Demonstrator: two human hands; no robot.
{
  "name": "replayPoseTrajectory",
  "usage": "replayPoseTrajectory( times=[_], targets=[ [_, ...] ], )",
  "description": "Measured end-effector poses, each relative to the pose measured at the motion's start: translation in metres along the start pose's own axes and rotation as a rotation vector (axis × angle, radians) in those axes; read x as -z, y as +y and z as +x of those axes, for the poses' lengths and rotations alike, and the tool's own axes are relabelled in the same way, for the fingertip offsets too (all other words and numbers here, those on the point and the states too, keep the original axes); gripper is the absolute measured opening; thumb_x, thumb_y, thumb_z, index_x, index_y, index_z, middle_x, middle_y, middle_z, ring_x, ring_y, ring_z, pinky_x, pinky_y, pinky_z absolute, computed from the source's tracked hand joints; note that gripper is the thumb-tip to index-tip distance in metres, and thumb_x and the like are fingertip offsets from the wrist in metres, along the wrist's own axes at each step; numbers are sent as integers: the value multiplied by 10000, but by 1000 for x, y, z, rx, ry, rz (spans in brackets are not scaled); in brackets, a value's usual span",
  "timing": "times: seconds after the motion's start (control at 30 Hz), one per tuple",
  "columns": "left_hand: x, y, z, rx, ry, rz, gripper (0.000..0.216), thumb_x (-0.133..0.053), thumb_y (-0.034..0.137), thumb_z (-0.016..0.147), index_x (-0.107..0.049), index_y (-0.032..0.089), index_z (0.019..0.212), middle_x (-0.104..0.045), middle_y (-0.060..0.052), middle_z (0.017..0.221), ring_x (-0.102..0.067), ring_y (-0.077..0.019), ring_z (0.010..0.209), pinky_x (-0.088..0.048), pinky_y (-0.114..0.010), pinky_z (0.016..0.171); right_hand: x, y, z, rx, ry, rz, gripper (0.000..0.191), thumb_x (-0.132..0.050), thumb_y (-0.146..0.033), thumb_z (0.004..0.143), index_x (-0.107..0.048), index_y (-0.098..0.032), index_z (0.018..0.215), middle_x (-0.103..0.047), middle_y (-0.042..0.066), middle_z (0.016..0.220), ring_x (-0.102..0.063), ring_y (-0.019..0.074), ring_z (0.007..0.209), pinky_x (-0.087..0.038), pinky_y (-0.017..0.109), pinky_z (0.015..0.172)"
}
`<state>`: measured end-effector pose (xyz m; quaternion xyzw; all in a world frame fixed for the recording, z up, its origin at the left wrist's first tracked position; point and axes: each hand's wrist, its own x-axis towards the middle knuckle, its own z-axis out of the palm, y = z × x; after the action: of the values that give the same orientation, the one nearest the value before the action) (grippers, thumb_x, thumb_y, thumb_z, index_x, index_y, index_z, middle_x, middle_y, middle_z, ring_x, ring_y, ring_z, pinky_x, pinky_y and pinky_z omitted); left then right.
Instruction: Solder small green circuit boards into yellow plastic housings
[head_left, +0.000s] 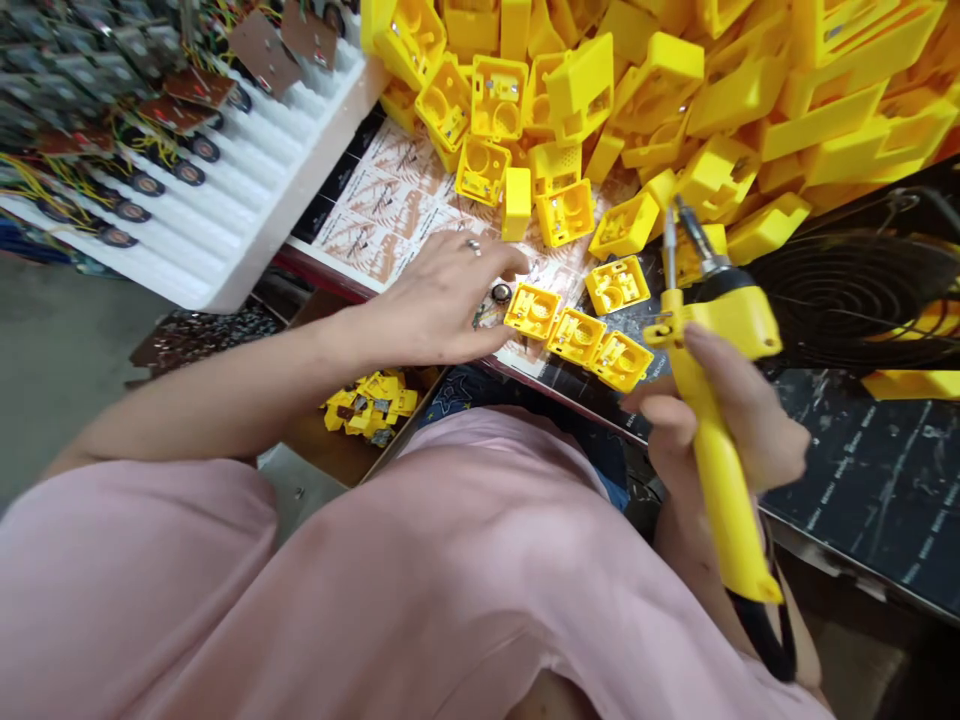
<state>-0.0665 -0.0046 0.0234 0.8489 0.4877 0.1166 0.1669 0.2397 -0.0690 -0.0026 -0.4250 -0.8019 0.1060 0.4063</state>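
My left hand (442, 295) is low over the bench, thumb and forefinger apart in a curve. Between them is a small round dark part (501, 293) with a pale ring; whether any finger touches it is unclear. Beside the thumb, three open yellow housings (577, 335) sit in a slanting row, with small fittings inside. One more housing (617, 285) lies just behind them. My right hand (724, 420) is wrapped round a yellow corded hand tool (716, 470) with a slim metal tip pointing up and away. Close behind that tip shows a second metal shaft (701, 240).
Many yellow housings (499, 95) are heaped at the back. A white foam tray (225, 190) at left carries wired round parts and brown boards (172, 110). A black fan (847, 280) stands at right. Below the bench edge, a carton (307, 430) holds yellow pieces.
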Motion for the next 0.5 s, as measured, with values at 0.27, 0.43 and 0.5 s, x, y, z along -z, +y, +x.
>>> replayPoseTrajectory(
  times=[0.27,0.43,0.5],
  targets=[
    [-32,-6,-15,113,381,-402,230,-630,359,961,-787,195,926,-826,-60,949,-736,-230,969,-549,-432,1039,-58,1,43,115,-163,-162,294,-651,-378,1082,-643,-293,1364,-756,31,1017,-763,231,1002,-591,443,1107],
    [-21,-6,-2,60,246,-257,216,-625,358,935,-808,246,917,-808,-2,902,-721,-232,1004,-353,-599,1281,-64,-2,45,194,-141,-156,270,-637,-357,1097,-635,-259,1349,-785,31,1015,-767,204,939,-552,462,1145],
    [-18,-6,1,64,185,-186,221,-620,360,931,-813,256,901,-795,-4,883,-707,-249,1028,-293,-651,1300,-49,-6,37,154,-72,-148,265,-723,-438,1052,-684,-282,1263,-789,9,967,-776,199,905,-584,423,1087]
  ],
)
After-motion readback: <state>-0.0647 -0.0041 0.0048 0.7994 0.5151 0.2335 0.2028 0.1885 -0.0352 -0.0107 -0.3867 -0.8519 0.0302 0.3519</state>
